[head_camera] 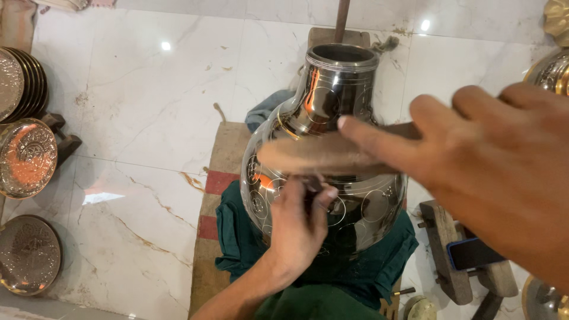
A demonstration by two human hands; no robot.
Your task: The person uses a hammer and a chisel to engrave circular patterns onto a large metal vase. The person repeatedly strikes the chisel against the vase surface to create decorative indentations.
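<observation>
— Nearest the lens, what is seen?
— Blurred and large, the right hand (498, 172) is raised over the work, its fingers closed on a wooden mallet (320, 155) held across the polished metal pot (332, 148).

— And the pot itself?
— It is laid tilted on a green cloth (379, 261) over a woven mat (222, 172), its mouth turned away. A small dark tool is pinched against its engraved belly by the left hand (299, 222).

— What is set around it?
— Embossed metal plates (26, 157) are ranged at the left on the marble floor (142, 106); a wooden block (444, 249) is placed at the right.
</observation>
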